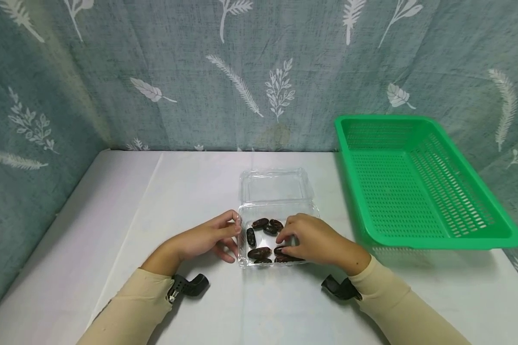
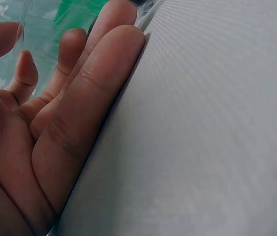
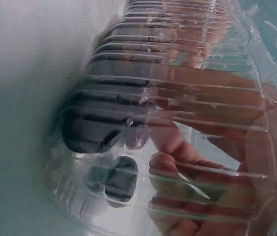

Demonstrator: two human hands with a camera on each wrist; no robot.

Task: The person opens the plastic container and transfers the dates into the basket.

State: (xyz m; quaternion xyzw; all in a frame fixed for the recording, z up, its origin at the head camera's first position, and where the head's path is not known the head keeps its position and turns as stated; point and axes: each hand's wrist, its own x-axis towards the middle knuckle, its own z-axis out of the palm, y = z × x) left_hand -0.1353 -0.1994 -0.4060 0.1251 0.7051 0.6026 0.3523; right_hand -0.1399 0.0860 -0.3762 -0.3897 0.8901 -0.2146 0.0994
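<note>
A clear plastic clamshell box (image 1: 278,208) lies with its lid (image 1: 276,186) folded back, away from me. Several dark brown dates (image 1: 259,253) lie in its tray, near the left and front sides and toward the middle. My left hand (image 1: 209,237) is at the tray's left wall, thumb and index fingertips at the rim; its fingers (image 2: 89,83) look loosely extended in the left wrist view. Inside the tray is my right hand (image 1: 308,239), fingers bent downward, thumb tip beside a date near the front. Through the ribbed wall, the right wrist view shows a gap between thumb and fingers (image 3: 163,164), with dates (image 3: 121,179) beside them.
A green perforated plastic basket (image 1: 358,201) stands to the right of the box. White cloth (image 1: 190,182) covers the table. A grey-green curtain with white leaf prints (image 1: 190,72) hangs behind and at the left. Black straps (image 1: 190,286) sit on both wrists.
</note>
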